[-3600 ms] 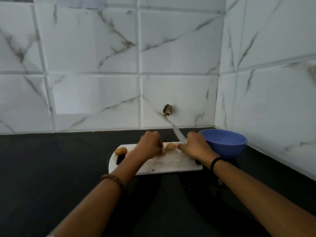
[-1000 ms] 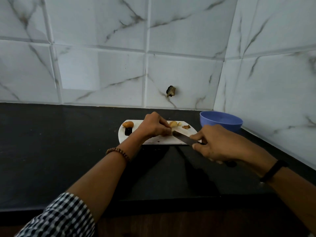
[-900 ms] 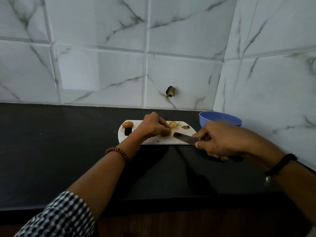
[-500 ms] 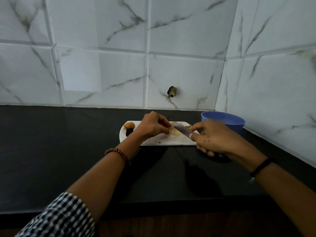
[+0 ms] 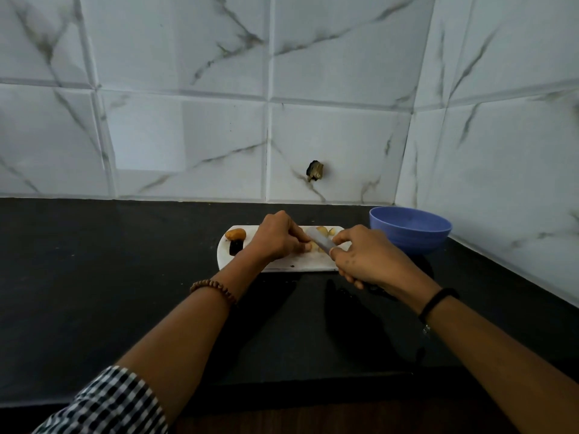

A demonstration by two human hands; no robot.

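We cut on the board (image 5: 282,263).
Left hand (image 5: 275,238) pinches a pale piece (image 5: 310,246); right hand (image 5: 366,258), at its three o'clock, grips the knife (image 5: 320,241).

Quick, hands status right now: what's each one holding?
Left hand: closed, pinching a small pale food piece on the cutting board.
Right hand: closed round a knife, blade at that piece.

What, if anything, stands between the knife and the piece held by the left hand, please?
Nothing visible: the knife, gripped by the right hand, lies against the pale piece that the left hand pinches on the cutting board.
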